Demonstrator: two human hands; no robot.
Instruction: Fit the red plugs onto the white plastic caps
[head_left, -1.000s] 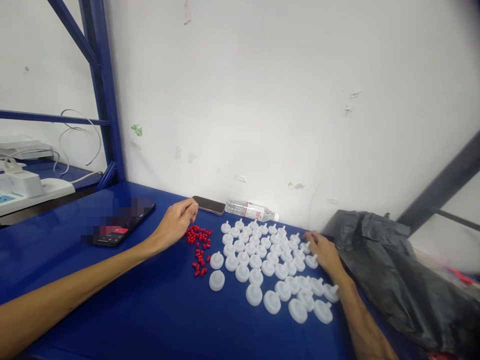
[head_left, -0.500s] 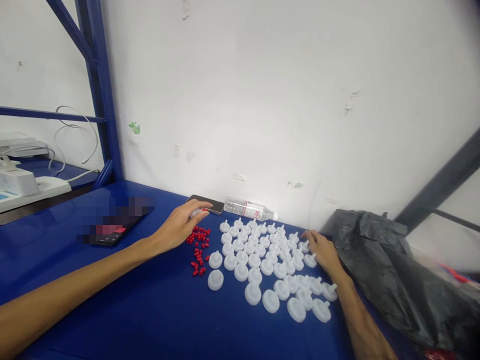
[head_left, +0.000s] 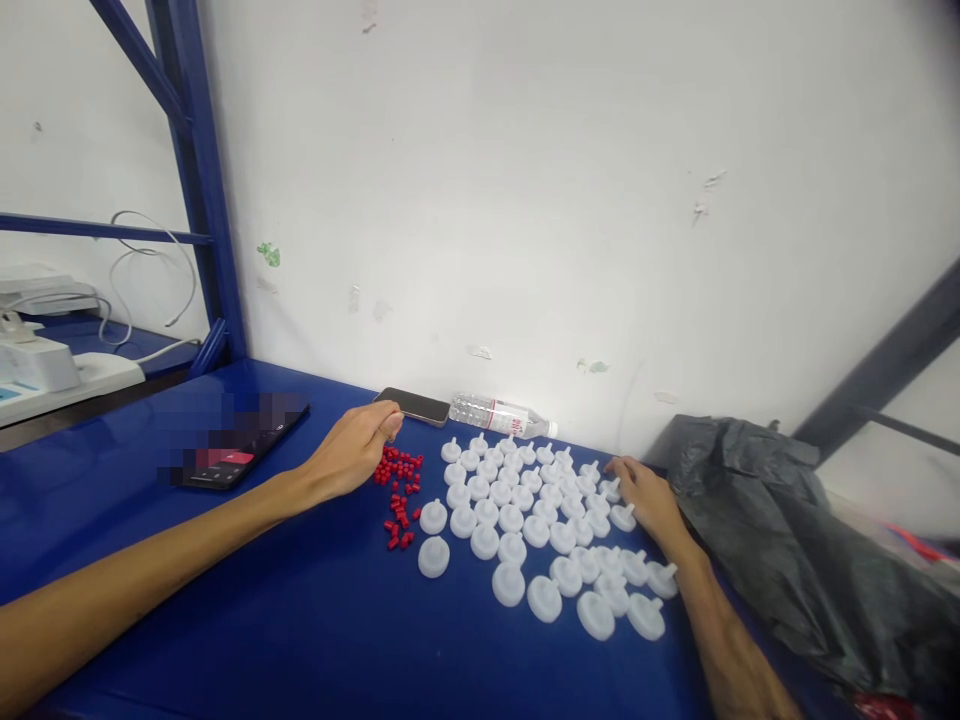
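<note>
My left hand (head_left: 356, 447) is closed above the far left edge of the small red caps (head_left: 397, 468), fingers curled in; whatever they hold is hidden from view. Several white round plastic pieces with thin stems (head_left: 510, 517) are spread across the blue table to the right of the caps. At the right edge of these pieces lies my right hand (head_left: 651, 503), fingers loosely stretched out beside the outermost ones, with nothing seen in its grasp.
Along the wall lie a dark phone (head_left: 416, 405) and a clear water bottle (head_left: 502, 415). Another phone (head_left: 240, 450), partly blurred, is on the left. A black plastic bag (head_left: 750, 490) sits at the right. Blue metal posts (head_left: 199, 180) and a power strip (head_left: 97, 375) are at the left.
My left hand has moved slightly left and its fingers have curled in, hiding the whitish piece with a red bit seen at its fingertips before. My right hand has stayed in place.
</note>
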